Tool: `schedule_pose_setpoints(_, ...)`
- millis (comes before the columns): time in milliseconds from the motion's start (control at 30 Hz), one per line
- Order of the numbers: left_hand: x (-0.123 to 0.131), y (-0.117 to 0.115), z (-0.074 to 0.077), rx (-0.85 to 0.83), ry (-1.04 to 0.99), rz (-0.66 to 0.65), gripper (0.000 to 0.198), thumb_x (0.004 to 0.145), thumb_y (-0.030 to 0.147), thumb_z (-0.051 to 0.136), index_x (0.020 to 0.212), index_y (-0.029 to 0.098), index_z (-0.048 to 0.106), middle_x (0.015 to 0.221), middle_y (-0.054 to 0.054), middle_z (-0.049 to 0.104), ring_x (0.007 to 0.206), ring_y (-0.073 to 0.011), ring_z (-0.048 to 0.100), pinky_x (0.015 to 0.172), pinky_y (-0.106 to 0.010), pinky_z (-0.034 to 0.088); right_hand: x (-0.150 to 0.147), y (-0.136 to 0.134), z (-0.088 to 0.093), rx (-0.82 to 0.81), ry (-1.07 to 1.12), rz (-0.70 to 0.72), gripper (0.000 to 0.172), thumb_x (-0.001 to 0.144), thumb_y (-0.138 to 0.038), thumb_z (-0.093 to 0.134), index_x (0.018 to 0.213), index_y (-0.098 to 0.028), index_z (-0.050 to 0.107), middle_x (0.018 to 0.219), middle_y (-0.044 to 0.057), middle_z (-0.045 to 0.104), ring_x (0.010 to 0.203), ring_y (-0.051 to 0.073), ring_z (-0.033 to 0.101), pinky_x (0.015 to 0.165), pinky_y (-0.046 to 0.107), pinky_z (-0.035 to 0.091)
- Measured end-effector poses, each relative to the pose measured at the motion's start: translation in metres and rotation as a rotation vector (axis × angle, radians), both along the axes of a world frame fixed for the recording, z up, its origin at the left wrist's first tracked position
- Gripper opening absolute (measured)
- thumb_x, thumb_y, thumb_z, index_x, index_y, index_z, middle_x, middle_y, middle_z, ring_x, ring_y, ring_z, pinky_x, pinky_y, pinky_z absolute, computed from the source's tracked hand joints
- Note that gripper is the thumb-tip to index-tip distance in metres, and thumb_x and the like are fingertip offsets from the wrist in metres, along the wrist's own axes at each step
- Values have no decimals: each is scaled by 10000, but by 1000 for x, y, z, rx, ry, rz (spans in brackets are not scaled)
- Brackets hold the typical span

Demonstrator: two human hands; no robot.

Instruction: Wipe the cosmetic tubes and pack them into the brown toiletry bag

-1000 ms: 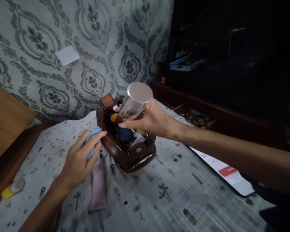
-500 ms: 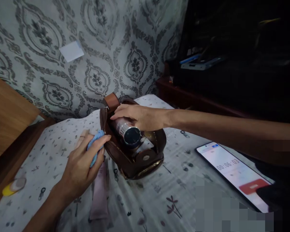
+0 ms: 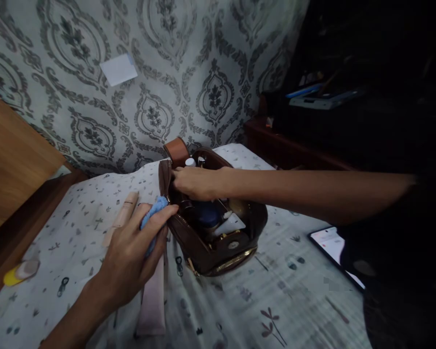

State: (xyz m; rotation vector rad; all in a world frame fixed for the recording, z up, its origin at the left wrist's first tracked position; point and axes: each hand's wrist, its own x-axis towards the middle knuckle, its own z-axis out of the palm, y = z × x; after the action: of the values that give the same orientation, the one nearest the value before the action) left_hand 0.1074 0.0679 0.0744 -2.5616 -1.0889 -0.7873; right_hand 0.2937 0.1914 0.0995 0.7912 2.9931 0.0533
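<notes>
Brown bag (image 3: 194, 249) stands unzipped on the printed sheet (image 3: 294, 310). Right hand (image 3: 199, 183) deep inside, fingers hidden; grip cannot be told. Bottle, held above the opening a second ago, is now out of clear view, presumably lowered in. Left hand (image 3: 132, 252) half closed, pinching blue cloth (image 3: 153, 216) at the rim. Pink tube (image 3: 152, 305) and phone (image 3: 327, 242) on the sheet; patterned wallpaper (image 3: 189, 68) behind.

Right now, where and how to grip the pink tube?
Pink tube: probably pinch the side edges of its wide near end, coming from the camera side. It lies lengthwise toward the camera, near end exposed; the left hand hides its far part.
</notes>
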Motion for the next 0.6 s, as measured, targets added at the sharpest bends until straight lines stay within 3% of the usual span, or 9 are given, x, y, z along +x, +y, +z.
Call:
schedule_pose_setpoints(133,-3,-1,-2,-6,9,-2,437,977,152,452,1393,283,488,1034,-71,642,934,-208,619,993,-454,511,-3,14,-5,105,15,-42,222,930,-64,526,1065,-31,699,1291,238,592,1172,302,584,930,397,470)
schedule_pose_setpoints(233,-4,-1,-3,-23,27,1,433,982,149,449,1399,265,471,1035,-76,637,933,-203,619,984,-434,510,6,7,8,100,-5,-77,254,913,-93,564,1138,-51,674,1284,221,600,1143,309,601,903,382,475)
schedule_pose_setpoints(367,-4,-2,-2,-26,39,-4,442,981,137,448,1408,248,460,1048,-83,630,937,-201,616,984,-432,502,22,-20,30,-62,66,-128,228,962,-247,554,1119,-118,659,1042,113,690,972,237,651,802,309,476)
schedule_pose_setpoints(467,-3,-2,-2,-29,29,-10,456,982,141,447,1423,257,448,1023,-68,628,888,-189,617,1022,-448,479,25,-38,33,-198,49,-117,317,926,-384,624,1138,-150,646,987,77,693,922,228,656,753,297,468)
schedule_pose_setpoints(600,-4,-3,-3,-37,15,-6,477,986,151,438,1444,283,429,1014,-55,624,921,-191,627,1032,-430,482,15,-50,19,-135,7,-154,292,909,-212,618,1185,-118,629,1087,134,689,1049,274,653,801,323,472)
